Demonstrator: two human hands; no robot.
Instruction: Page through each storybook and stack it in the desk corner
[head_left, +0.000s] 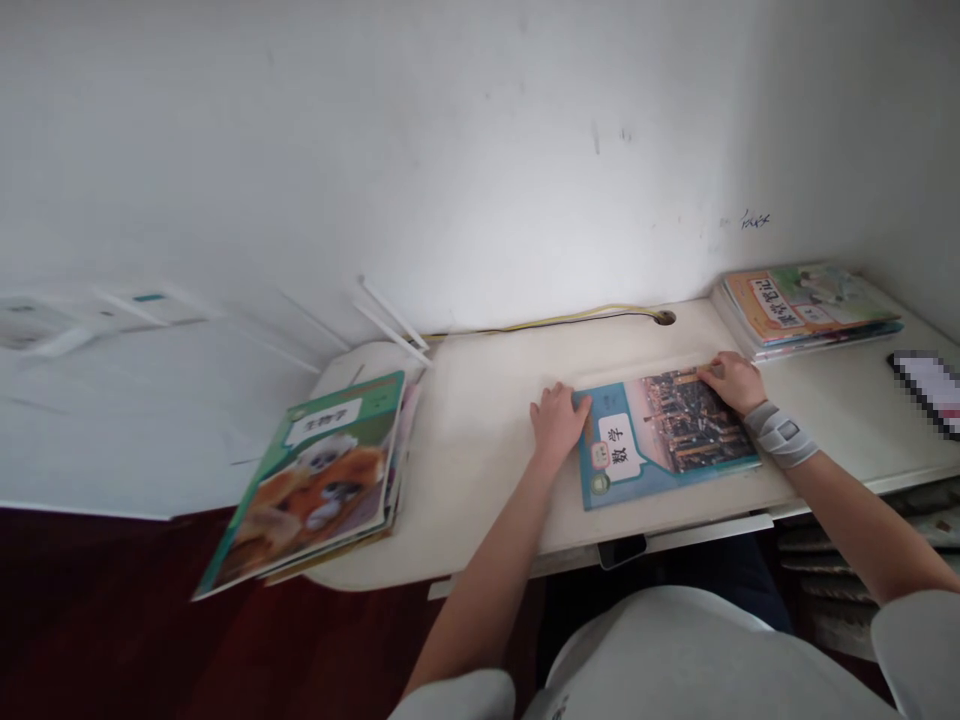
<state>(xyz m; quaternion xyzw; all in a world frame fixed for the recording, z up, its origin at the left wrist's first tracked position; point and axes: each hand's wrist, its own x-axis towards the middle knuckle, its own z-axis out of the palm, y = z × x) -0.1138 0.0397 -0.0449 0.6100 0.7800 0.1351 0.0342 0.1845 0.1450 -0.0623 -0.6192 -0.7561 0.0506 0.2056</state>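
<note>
A blue textbook (660,440) with a city photo on its cover lies flat on the white desk (487,430) in front of me. My left hand (559,420) rests curled against the book's left edge. At the book's far right corner, my right hand (731,382) grips the edge with curled fingers. A grey wrist strap (780,435) wraps my right wrist.
A stack of books topped by a green one with an orange animal (315,480) overhangs the desk's left end. Another book stack (810,308) sits at the back right. A cable (570,320) runs along the wall. A blurred-out object (930,385) lies at far right.
</note>
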